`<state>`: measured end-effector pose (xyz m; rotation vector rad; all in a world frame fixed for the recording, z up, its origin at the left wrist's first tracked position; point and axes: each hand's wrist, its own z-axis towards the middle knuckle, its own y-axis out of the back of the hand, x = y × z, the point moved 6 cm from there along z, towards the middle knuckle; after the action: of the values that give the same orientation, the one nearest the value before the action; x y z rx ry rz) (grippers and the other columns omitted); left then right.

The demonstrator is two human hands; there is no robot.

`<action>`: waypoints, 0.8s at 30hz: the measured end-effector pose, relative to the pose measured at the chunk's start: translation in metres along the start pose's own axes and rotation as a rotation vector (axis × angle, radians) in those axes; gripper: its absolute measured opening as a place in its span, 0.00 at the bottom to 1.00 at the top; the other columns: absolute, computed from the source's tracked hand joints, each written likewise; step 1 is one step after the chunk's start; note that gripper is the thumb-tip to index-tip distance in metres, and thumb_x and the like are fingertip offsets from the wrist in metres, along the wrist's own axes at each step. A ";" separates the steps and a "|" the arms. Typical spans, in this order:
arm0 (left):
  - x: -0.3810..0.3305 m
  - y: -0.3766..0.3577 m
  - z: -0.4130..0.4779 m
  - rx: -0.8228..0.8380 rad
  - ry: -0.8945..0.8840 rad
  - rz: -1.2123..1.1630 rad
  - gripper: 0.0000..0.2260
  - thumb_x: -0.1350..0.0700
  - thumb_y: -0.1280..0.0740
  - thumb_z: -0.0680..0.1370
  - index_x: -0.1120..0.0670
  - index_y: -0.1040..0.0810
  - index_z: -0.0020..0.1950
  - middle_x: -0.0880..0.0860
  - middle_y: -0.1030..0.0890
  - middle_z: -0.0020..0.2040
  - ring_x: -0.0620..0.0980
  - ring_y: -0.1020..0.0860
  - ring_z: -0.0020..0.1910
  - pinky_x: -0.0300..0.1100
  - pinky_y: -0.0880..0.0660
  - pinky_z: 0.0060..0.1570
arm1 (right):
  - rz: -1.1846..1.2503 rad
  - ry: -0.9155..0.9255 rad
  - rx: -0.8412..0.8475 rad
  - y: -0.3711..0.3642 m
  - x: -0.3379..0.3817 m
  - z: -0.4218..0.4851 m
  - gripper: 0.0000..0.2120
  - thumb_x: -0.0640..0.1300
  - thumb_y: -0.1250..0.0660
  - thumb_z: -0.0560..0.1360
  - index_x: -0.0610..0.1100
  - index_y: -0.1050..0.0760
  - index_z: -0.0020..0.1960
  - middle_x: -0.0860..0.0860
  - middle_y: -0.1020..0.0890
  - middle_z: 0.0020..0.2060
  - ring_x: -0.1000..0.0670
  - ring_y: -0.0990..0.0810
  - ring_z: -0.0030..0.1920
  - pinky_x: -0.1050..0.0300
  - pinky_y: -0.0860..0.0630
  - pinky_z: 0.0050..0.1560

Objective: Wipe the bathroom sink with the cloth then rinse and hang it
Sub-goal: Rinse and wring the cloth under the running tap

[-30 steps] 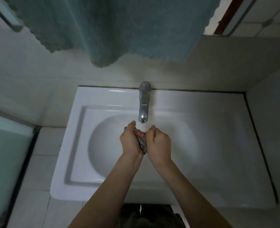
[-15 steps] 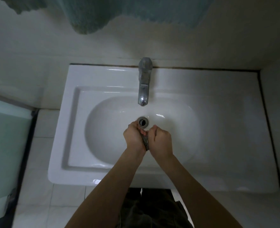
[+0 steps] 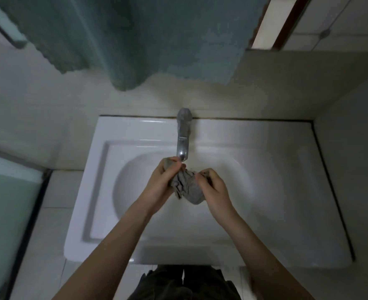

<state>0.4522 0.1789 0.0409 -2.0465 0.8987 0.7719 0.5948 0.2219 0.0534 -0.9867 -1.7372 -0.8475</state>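
A: Where do we start? What are our hands doing?

B: Our left hand [image 3: 163, 180] is curled round the upper end of the cloth [image 3: 187, 188], right under the tip of the tap [image 3: 182, 146]. Our right hand [image 3: 216, 187] pinches the other end between thumb and fingertips, a little lower and to the right.

A: So neither hand is free.

B: Neither. The cloth is a creased grey wad bunched between them. Its lower fold hangs beneath both hands, above the bowl, touching nothing else that we can see.

A: Why hold it so close to the spout?

B: We judge it's for rinsing or wringing, since whatever drips falls into the sink [image 3: 265, 135] and not on the floor tiles. Gripping it at opposite ends lets us twist it or open it out.

A: Is water running?

B: We cannot tell. The picture is dim and slightly blurred, and no stream shows.

A: And farther out?

B: The sink fits into a corner, with walls behind it and on the right. A green towel [image 3: 148, 35] hangs on the wall above the tap, its lower edge well clear of it. We'd guess the place for our cloth is up there too, though the towel hides whatever carries it.

A: How far along are we?

B: With the cloth off the basin and at the tap, wiping looks done, but hanging is not yet done. A wet cloth could drip on the way up, so we'd give it a firm squeeze first.
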 end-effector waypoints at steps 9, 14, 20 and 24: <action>-0.062 0.007 -0.037 0.009 -0.265 0.467 0.16 0.66 0.24 0.68 0.58 0.20 0.54 0.59 0.16 0.49 0.54 0.18 0.46 0.45 0.19 0.46 | 0.107 0.150 -0.122 0.047 0.037 -0.018 0.08 0.38 0.35 0.76 0.43 0.26 0.39 0.50 0.25 0.33 0.51 0.27 0.36 0.56 0.30 0.39; -0.068 0.007 -0.047 0.011 -0.343 0.657 0.14 0.68 0.24 0.67 0.52 0.20 0.45 0.55 0.17 0.43 0.52 0.19 0.43 0.45 0.20 0.43 | -0.111 0.261 -0.069 0.042 0.051 -0.032 0.08 0.34 0.34 0.75 0.43 0.24 0.39 0.52 0.21 0.36 0.51 0.23 0.40 0.62 0.28 0.43; -0.052 -0.007 -0.059 0.209 -0.243 0.859 0.21 0.50 0.24 0.64 0.41 0.22 0.55 0.49 0.29 0.39 0.44 0.28 0.36 0.38 0.28 0.40 | -0.159 0.265 -0.057 0.039 0.069 -0.028 0.07 0.36 0.36 0.76 0.42 0.25 0.40 0.49 0.22 0.37 0.49 0.23 0.40 0.60 0.28 0.43; -0.042 -0.014 -0.061 0.192 -0.202 0.865 0.17 0.39 0.31 0.69 0.39 0.23 0.56 0.49 0.33 0.33 0.44 0.32 0.33 0.37 0.34 0.37 | -0.180 0.306 -0.020 0.035 0.085 -0.030 0.08 0.38 0.39 0.79 0.43 0.28 0.41 0.48 0.25 0.33 0.53 0.28 0.34 0.62 0.31 0.36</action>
<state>0.4533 0.1493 0.1102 -1.3336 1.6849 1.2471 0.6165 0.2323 0.1472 -0.6787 -1.5700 -1.0732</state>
